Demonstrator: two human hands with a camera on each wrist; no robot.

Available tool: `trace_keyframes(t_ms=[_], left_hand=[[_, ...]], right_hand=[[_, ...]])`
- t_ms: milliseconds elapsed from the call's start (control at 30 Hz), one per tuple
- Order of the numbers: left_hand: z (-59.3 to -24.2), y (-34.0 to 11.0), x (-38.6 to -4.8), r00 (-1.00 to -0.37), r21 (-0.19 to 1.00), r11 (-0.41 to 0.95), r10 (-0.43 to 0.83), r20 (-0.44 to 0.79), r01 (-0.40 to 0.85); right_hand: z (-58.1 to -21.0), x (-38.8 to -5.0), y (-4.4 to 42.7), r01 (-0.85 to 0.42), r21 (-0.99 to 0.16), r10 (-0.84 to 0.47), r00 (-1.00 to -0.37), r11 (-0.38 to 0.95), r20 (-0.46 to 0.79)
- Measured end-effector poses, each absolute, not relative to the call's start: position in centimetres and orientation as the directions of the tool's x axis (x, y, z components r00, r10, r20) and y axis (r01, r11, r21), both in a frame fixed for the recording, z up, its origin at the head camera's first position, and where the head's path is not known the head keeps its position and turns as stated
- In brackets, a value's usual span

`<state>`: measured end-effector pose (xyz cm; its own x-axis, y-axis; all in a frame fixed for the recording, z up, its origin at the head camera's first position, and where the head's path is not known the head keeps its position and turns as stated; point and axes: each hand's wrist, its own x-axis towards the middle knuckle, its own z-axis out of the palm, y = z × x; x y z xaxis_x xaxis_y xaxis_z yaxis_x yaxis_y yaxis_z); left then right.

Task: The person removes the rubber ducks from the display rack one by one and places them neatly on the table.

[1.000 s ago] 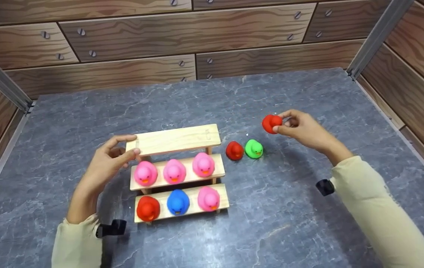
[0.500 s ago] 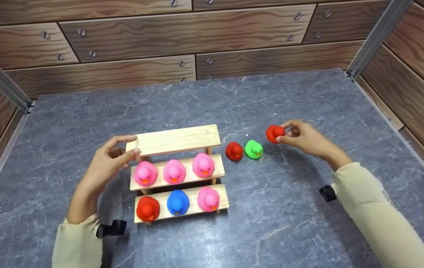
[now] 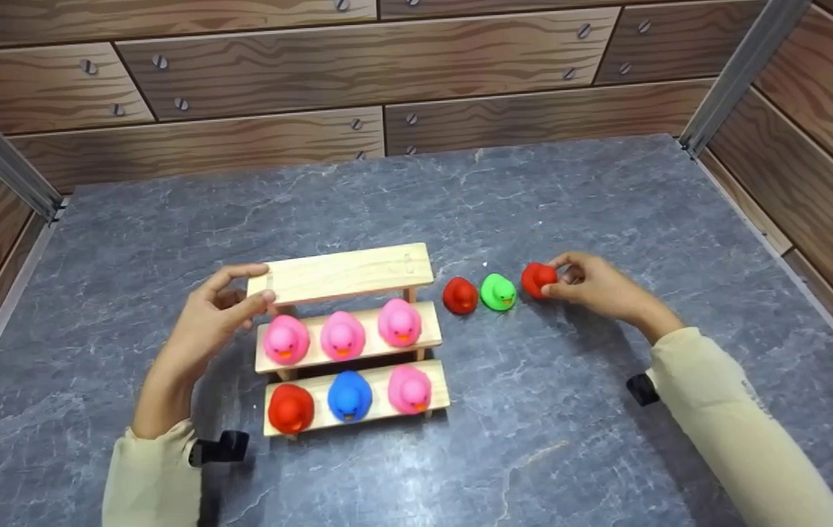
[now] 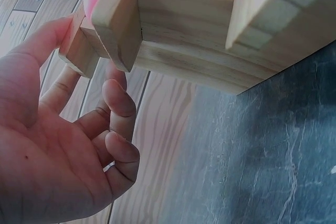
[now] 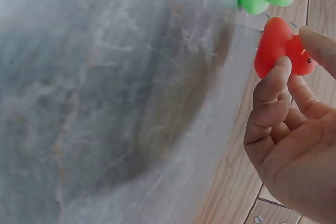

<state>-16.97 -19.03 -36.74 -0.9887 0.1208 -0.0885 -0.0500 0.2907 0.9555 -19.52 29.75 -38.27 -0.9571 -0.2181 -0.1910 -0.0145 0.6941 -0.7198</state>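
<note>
With thumb and fingers, my left hand pinches the left end of the top step of a wooden three-step stand. My right hand pinches a red rubber duck, just right of a green duck; the right wrist view shows thumb and fingers around the red duck. Another red duck sits left of the green one, near the stand. Three pink ducks stand on the middle step. The bottom step bears a red duck, a blue duck and a pink duck.
The grey marbled tabletop lies beneath everything. Wood-patterned panels rise behind it and at both sides, with metal posts at the back corners.
My right hand has moved the red duck toward me and down, bringing it level with the green duck's right side. The left hand has stayed on the stand.
</note>
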Motion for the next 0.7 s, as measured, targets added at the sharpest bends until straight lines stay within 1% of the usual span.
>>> trace_keyframes(t_ms=[400, 700], left_hand=[[-36.6, -19.1, -17.0, -0.988, 0.949, 0.312, 0.119, -0.094, -0.053], [-36.7, -19.1, -17.0, -0.988, 0.955, 0.291, 0.12, -0.096, -0.058]], right_hand=[[-39.5, -19.6, 29.8, 0.024, -0.736, -0.226, -0.945, 0.676, -0.238], [-39.8, -19.6, 29.5, 0.017, -0.75, -0.234, -0.945, 0.661, -0.227]])
